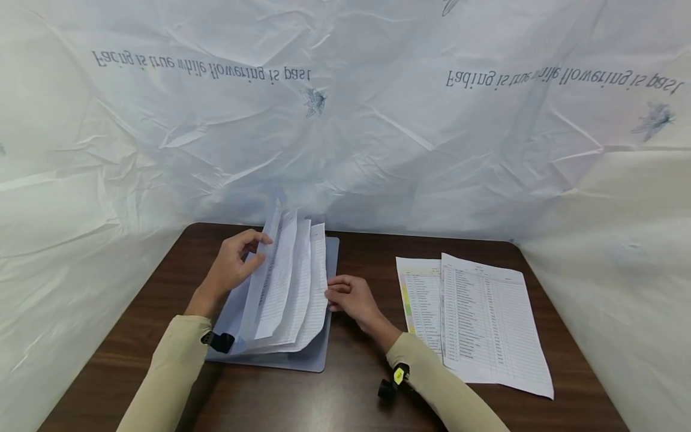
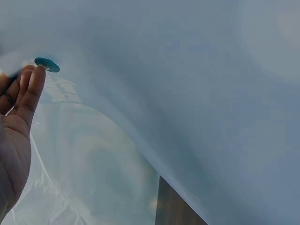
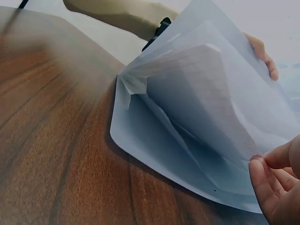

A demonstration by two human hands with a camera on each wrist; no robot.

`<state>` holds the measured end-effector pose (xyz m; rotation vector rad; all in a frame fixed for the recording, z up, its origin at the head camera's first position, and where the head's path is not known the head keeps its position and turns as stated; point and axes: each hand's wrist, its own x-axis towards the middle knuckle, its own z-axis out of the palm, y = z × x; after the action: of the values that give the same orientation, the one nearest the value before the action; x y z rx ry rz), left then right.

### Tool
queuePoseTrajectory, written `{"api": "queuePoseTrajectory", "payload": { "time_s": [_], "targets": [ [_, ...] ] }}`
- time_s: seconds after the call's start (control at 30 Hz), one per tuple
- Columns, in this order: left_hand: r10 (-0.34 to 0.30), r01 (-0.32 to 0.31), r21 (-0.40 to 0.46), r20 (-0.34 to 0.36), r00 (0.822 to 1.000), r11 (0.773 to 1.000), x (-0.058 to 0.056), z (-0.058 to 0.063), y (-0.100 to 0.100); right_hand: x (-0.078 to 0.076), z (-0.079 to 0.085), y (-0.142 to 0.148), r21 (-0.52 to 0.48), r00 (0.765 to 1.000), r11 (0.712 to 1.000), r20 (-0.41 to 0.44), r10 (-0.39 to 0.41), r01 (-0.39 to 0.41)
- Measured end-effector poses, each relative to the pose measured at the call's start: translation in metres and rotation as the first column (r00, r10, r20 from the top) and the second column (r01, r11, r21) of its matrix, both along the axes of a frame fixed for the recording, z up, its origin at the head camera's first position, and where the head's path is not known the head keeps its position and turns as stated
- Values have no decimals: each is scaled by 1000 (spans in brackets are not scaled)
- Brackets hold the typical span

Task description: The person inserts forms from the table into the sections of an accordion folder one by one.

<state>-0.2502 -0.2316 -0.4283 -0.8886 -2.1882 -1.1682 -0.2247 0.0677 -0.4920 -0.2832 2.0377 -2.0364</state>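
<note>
A translucent blue-grey plastic folder (image 1: 310, 361) lies spread on the left of the table, with several printed sheets (image 1: 302, 288) fanned out inside. My left hand (image 1: 229, 264) holds up its front panel by the edge, fingers on one side and thumb on the other. Beside those fingers, the left wrist view shows a teal snap button (image 2: 47, 64). At the folder's right, my right hand (image 1: 353, 300) pinches the edge of a sheet between thumb and fingers. The right wrist view shows that sheet (image 3: 197, 84) lifted above the folder's lower layers.
Two overlapping printed sheets (image 1: 486, 324) lie on the right of the brown wooden table (image 1: 356, 390), the left one with coloured marks along its side. White plastic sheeting (image 1: 367, 150) with printed text hangs behind and at both sides.
</note>
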Motion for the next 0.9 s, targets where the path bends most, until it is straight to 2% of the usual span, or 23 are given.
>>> {"api": "queuePoseTrajectory", "payload": {
  "time_s": [0.27,0.63,0.9],
  "targets": [
    [17,-18,-19,-6,1000,1000,2,2,0,-2,-5,-7,70,998,997,-59,20,-16],
    [7,-7,-19,-8,1000,1000,0,1,1,-5,-6,-14,228,990,973,-142,9,23],
    [9,-9,-11,1,1000,1000,-1,0,-1,-4,-1,3,235,981,971,-193,13,33]
  ]
}}
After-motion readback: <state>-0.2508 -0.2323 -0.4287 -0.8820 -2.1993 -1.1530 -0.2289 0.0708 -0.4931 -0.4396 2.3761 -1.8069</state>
